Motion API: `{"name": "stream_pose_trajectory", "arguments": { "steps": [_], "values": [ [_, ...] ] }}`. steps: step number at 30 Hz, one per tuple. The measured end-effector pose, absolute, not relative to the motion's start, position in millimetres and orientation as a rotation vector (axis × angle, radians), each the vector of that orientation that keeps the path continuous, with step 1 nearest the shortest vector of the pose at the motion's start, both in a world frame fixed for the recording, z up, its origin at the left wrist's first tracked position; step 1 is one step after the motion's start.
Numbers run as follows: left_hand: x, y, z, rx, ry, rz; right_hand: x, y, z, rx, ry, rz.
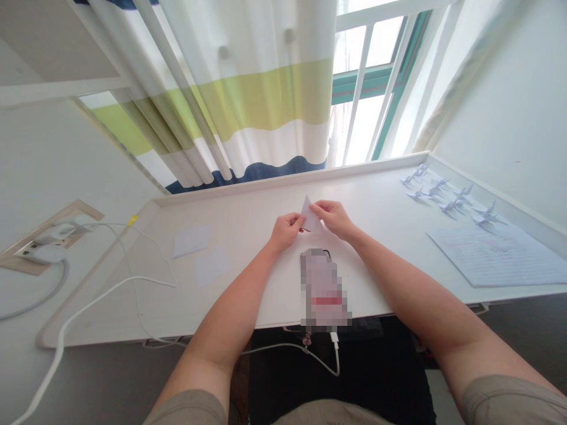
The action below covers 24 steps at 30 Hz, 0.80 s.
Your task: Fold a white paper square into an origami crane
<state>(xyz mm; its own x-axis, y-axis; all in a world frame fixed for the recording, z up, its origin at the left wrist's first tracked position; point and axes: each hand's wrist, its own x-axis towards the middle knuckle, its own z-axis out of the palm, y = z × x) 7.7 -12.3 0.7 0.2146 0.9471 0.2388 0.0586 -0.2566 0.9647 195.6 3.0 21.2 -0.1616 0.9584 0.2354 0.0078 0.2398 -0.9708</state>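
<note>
A small folded piece of white paper (pixel 310 216), triangular and pointing up, is held over the middle of the white desk (pixel 248 236). My left hand (pixel 287 229) pinches its lower left edge with fingers closed. My right hand (pixel 333 217) pinches its right side from above, fingers closed too. Both forearms reach in from the bottom of the view. A blurred-out phone-like object (pixel 324 289) lies on the desk just below my hands.
Two blank paper squares (pixel 192 239) (pixel 211 267) lie at the left. Several folded paper cranes (pixel 447 195) stand at the far right, near a lined sheet (pixel 496 254). White cables (pixel 110 283) run over the left edge from a wall socket (pixel 39 242). A striped curtain (pixel 248 100) hangs behind.
</note>
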Motion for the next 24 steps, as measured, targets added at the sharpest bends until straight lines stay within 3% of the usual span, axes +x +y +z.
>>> {"name": "stream_pose_trajectory", "arguments": {
  "steps": [24],
  "values": [
    [5.0, -13.1, 6.8, 1.508, 1.032, 1.261, 194.7, -0.7, 22.8, -1.004, -1.584, 1.094]
  ]
}}
